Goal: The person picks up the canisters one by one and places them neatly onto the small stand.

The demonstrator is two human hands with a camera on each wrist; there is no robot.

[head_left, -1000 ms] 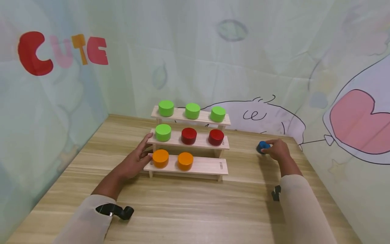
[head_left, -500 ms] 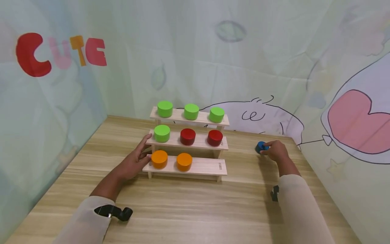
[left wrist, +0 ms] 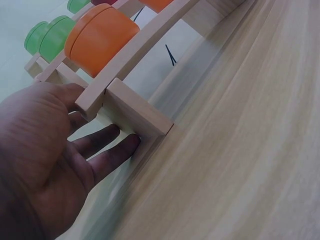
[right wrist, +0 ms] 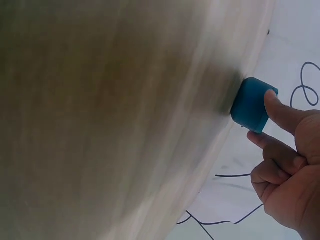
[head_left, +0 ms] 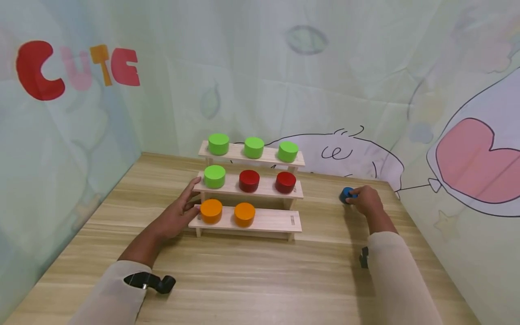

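My right hand (head_left: pixel 367 201) pinches a short blue cylinder block (head_left: pixel 345 195) at the right of the table. In the right wrist view the same blue block (right wrist: pixel 251 104) sits at the table surface between thumb and finger. The left hand (head_left: pixel 176 214) touches the left end of a three-tier wooden rack (head_left: pixel 276 220). Seen from the left wrist, two extended fingers (left wrist: pixel 117 155) lie against the rack's leg (left wrist: pixel 137 107), below the bottom shelf. On that shelf stand two orange blocks (head_left: pixel 244 214). The middle tier holds a green block (head_left: pixel 214 176) and two red blocks (head_left: pixel 249 181).
Several green blocks occupy the rack, including the one at the top tier's middle (head_left: pixel 253 147). The bottom shelf's right end shows bare wood. A printed cloth backdrop (head_left: pixel 243 67) rises behind the wood-grain table (head_left: pixel 252 275) and along both sides.
The head view has shifted slightly, moving everything a little left in frame. Both hands keep their places: the left at the rack, the right on the blue block.
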